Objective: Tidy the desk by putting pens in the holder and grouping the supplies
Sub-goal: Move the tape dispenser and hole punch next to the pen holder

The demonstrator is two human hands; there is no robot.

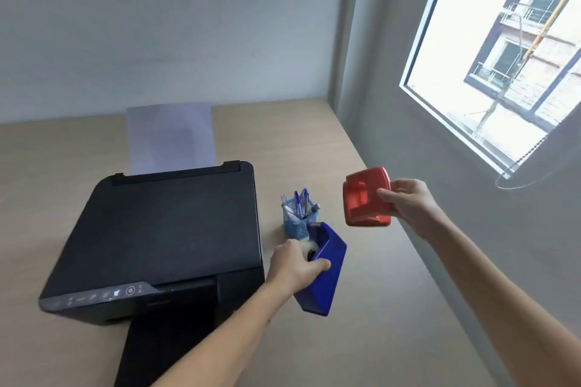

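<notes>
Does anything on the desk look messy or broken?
Nothing looks broken or spilled. The pens stand in the blue mesh holder. The left hand holds a blue tape dispenser tilted; the right hand holds a red hole punch up.

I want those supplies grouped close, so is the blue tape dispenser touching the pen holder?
Cannot tell. In the head view the blue tape dispenser overlaps the pen holder, hiding any contact or gap.

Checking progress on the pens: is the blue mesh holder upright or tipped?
Upright: the holder stands on the desk, pens sticking up out of it.
</notes>
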